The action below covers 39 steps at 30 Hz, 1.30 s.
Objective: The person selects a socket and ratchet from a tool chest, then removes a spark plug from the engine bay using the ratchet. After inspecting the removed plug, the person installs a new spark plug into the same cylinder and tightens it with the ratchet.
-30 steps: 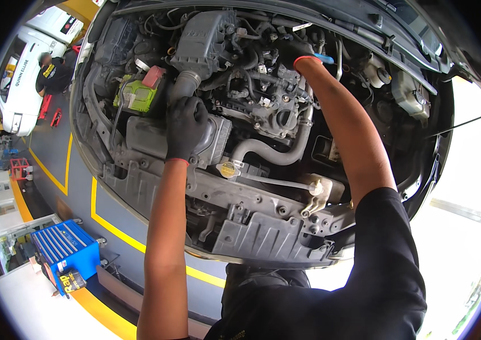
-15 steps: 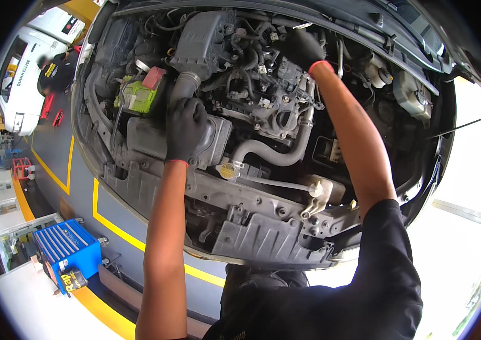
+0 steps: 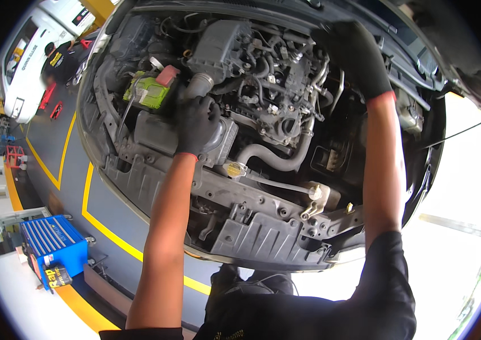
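Note:
Both my hands wear black gloves with red cuffs over a car's open engine bay. My left hand (image 3: 198, 126), fingers curled, rests against the grey air intake duct (image 3: 199, 85), just in front of the black air filter box (image 3: 220, 45). What lies inside its fingers is hidden. My right hand (image 3: 357, 56) is raised at the back right of the bay, beyond the engine (image 3: 277, 107); its fingers are dark and hard to make out. A small shiny metal piece (image 3: 296, 56) shows at the top of the engine, its kind unclear.
A green battery (image 3: 148, 93) with a red terminal cover stands left. Nearer me are the yellow-topped radiator cap (image 3: 233, 169), a curved hose (image 3: 271, 161) and a white reservoir (image 3: 321, 198). A blue tool cart (image 3: 56, 243) stands on the floor; another person (image 3: 62, 62) is by a white vehicle.
My right hand has moved right, away from the top of the engine, uncovering parts there. The pale metal object beside it no longer shows. My left hand stays by the duct; the view has shifted slightly.

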### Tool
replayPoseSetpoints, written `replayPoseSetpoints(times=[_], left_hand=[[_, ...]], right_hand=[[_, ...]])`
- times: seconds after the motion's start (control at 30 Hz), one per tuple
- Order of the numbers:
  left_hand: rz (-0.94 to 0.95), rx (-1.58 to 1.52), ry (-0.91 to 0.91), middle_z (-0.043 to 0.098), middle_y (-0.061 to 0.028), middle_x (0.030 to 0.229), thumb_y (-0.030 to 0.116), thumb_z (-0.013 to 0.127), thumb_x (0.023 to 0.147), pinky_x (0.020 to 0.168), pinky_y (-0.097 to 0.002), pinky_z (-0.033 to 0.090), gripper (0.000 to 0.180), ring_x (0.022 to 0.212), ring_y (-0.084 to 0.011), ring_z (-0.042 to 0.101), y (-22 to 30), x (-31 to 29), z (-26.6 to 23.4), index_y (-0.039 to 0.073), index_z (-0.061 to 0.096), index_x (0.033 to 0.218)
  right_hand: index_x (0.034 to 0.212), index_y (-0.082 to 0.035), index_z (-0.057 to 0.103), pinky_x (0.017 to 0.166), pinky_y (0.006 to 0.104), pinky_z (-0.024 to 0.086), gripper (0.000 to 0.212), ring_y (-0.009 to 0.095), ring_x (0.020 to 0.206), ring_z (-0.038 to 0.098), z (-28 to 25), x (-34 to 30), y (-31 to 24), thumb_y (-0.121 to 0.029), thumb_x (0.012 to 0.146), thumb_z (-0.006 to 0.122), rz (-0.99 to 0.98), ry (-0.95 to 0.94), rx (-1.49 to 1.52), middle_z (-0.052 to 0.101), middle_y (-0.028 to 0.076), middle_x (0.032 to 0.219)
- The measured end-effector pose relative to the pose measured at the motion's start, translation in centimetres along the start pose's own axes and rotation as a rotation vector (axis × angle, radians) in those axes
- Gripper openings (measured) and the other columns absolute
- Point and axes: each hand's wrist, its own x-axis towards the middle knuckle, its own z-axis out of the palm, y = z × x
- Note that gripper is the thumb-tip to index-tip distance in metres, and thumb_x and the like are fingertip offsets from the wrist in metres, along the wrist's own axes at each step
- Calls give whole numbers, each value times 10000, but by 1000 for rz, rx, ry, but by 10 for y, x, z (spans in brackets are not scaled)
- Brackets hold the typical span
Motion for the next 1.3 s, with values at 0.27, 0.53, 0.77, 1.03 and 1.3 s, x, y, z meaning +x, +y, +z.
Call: replayPoseSetpoints(times=[0.27, 0.53, 0.77, 1.03, 1.3], left_hand=[[135, -904, 68, 538, -255, 1623, 427, 875, 929, 1296, -517, 383, 893, 1506, -403, 540, 36, -24, -125, 49, 491, 1642], [70, -725, -235, 779, -136, 1062, 343, 792, 1029, 786, -469, 633, 408, 861, -376, 781, -36, -275, -361, 124, 706, 1361], [-250, -297, -555, 737, -94, 1157, 307, 589, 1112, 827, -461, 635, 327, 1038, -293, 775, -117, -433, -612, 136, 650, 1383], [-711, -484, -452, 776, -163, 1102, 369, 688, 1042, 826, -440, 640, 383, 1006, -358, 793, -192, -459, -736, 47, 712, 1248], [-879, -672, -68, 768, -178, 928, 274, 722, 1029, 726, -419, 623, 273, 766, -336, 739, -348, -449, -792, 11, 776, 1076]], right_hand=[[1378, -33, 738, 883, 324, 565, 341, 209, 1090, 673, -100, -133, -203, -44, 1037, 722, 484, 52, 634, 680, 120, 1213], [1337, 80, 603, 573, 301, 590, 369, 236, 743, 742, -64, -244, -412, 19, 982, 684, 577, -291, 1237, 715, 183, 976], [1394, -55, 750, 753, 369, 628, 420, 217, 808, 805, 5, -182, -684, -257, 1029, 791, -434, -1263, 628, 818, 93, 929], [1344, -50, 695, 824, 470, 598, 374, 385, 994, 780, 115, -138, -867, -234, 1023, 754, -856, -1337, 771, 773, 184, 1069], [1181, -26, 693, 819, 480, 568, 230, 415, 901, 726, 207, -13, -996, -188, 1019, 688, -1027, -1128, 577, 721, 203, 954]])
